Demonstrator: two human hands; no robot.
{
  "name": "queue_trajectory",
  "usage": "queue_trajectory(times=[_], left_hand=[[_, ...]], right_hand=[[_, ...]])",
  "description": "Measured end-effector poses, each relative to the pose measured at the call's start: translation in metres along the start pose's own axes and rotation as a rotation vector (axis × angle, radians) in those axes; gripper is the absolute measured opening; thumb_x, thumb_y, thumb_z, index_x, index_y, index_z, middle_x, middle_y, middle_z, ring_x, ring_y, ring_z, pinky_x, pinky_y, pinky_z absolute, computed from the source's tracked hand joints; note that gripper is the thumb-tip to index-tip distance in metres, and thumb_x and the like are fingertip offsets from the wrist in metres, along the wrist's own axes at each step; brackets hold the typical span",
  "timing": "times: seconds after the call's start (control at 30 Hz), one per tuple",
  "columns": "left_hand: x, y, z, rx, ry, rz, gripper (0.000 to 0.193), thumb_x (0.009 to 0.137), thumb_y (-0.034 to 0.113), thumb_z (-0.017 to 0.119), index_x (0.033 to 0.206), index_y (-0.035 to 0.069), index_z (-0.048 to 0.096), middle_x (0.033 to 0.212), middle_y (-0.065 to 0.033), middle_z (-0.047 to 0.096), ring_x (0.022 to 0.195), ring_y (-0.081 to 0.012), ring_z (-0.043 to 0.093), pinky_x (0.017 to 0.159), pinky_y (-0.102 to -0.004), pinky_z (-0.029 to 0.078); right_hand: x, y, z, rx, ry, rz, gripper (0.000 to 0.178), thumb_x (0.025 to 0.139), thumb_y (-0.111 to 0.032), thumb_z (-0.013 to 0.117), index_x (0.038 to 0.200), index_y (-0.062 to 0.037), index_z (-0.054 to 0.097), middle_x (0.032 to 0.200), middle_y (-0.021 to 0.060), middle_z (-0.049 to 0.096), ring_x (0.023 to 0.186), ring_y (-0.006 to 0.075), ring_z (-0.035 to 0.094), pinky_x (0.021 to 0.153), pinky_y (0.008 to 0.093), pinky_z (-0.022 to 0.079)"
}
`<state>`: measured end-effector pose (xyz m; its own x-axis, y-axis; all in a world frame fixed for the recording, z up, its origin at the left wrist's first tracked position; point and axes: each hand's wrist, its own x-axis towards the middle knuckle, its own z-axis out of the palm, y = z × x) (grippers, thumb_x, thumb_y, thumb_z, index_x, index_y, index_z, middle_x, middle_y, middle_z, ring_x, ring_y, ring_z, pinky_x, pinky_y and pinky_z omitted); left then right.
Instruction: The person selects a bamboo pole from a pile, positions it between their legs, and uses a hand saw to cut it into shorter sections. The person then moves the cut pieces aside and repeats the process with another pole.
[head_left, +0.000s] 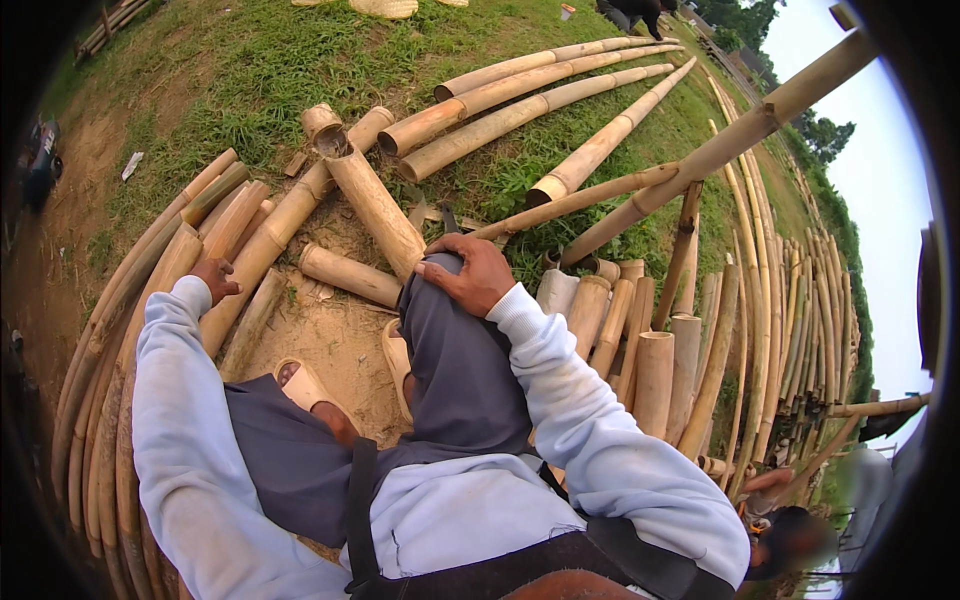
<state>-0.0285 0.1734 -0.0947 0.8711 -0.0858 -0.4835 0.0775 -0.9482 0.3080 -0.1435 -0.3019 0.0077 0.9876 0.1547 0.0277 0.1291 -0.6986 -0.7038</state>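
Observation:
My left hand [216, 279] is beside the bamboo poles on the left, its fingers slightly bent and apart with nothing seen in them. Whether it touches a pole, I cannot tell. On my bent right knee [450, 330], covered by grey trousers, rests my right hand [474, 274], fingers spread and empty. A short, thick bamboo piece [378, 205] leans just past that knee, its open end away from me. Another cut bamboo length [350, 275] lies on the sandy ground in front of my sandals [310, 388]. A long bamboo pole [268, 245] slants by my left hand.
Long bamboo poles [540, 115] lie across the grass ahead. A raised bamboo pole [725, 140] slants overhead on the right, above upright cut pieces [655, 380]. Stacked poles [85, 400] line the left. Another person [640, 12] bends at the far end; someone else [790, 540] is lower right.

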Motion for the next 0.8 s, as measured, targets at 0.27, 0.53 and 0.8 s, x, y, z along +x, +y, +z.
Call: queue_trajectory(times=[0.27,0.53,0.8], left_hand=[[0.000,0.005,-0.001,0.013,-0.002,0.005,0.063,0.083,0.031,0.082,0.131,-0.003,0.061,0.118,-0.0227,0.071,0.110,-0.0355,0.069,0.096,-0.0425,0.054],[-0.002,0.005,0.000,-0.008,-0.004,-0.016,0.061,0.083,0.033,0.083,0.129,-0.001,0.063,0.123,-0.0215,0.069,0.115,-0.0345,0.067,0.101,-0.0424,0.052],[0.003,-0.010,0.005,-0.040,0.030,0.066,0.061,0.083,0.032,0.083,0.128,-0.003,0.062,0.115,-0.0211,0.070,0.107,-0.0350,0.068,0.094,-0.0428,0.054]], right_hand=[[0.001,0.004,0.001,-0.015,0.010,-0.023,0.047,0.088,-0.047,0.075,0.105,-0.0025,0.075,0.099,0.0187,0.074,0.094,0.0337,0.070,0.088,0.0403,0.052],[0.001,0.004,0.001,0.032,0.006,-0.031,0.048,0.087,-0.046,0.076,0.105,-0.0016,0.075,0.100,0.0204,0.073,0.097,0.0363,0.070,0.089,0.0427,0.052],[0.001,0.002,0.003,-0.013,0.022,-0.039,0.043,0.089,-0.039,0.077,0.108,-0.0005,0.074,0.100,0.0179,0.075,0.095,0.0295,0.071,0.090,0.0366,0.053]])
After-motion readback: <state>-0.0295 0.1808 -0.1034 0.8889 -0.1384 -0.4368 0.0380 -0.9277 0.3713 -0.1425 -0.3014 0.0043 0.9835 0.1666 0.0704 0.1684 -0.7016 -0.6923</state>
